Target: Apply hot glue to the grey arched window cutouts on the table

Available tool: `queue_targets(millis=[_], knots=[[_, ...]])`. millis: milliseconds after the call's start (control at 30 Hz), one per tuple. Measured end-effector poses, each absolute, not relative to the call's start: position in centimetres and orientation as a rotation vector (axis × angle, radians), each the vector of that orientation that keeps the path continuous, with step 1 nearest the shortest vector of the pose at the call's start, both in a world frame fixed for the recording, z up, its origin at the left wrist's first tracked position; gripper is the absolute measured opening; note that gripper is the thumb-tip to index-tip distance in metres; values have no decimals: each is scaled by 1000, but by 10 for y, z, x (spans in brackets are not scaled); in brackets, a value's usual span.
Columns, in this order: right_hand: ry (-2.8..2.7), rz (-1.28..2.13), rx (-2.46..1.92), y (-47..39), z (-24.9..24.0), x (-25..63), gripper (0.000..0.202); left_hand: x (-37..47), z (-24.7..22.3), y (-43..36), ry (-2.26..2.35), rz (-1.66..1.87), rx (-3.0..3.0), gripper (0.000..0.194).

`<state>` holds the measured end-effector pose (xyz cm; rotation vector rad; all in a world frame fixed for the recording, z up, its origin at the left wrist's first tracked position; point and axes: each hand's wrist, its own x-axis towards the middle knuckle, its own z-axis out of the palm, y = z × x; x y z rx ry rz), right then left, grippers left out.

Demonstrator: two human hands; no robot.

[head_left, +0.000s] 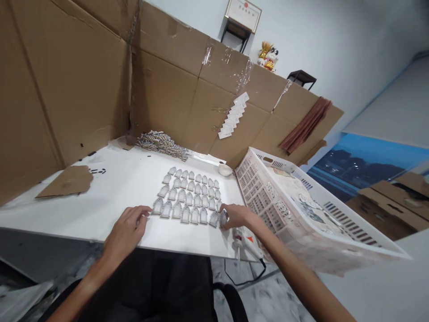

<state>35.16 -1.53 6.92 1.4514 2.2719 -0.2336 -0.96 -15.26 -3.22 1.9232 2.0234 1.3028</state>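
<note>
Arched piece [224,218] | right hand [236,215]: pinched between thumb and fingertips | left hand [126,229]: grip unclear

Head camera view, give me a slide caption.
Two hands flank rows of small arched pieces on a white table beside a plastic crate.

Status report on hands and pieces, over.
Left hand beside front row, grip unclear. Right hand on end piece. Glue gun close below right wrist.

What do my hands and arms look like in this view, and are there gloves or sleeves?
The left hand and right hand are human and ungloved. No sleeve, watch or bracelet shows on either slim forearm. Nails are too small to judge.
</note>
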Motion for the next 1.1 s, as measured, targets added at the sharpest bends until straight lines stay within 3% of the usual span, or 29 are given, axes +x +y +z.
queue_targets(millis=[133,300,800,1100], knots=[[2292,-220,1490,-17,70,354,76,-9,-32,-152,2023,1299,1925,28],[2402,-191,1490,-26,66,353,58,-8,-29,-153,2020,1287,1932,28],[2514,-234,1451,-27,60,353,59,-10,-33,-152,2026,1274,1951,27],[2369,-253,1518,-27,64,366,71,-8,-30,-153,2017,1275,1964,26]])
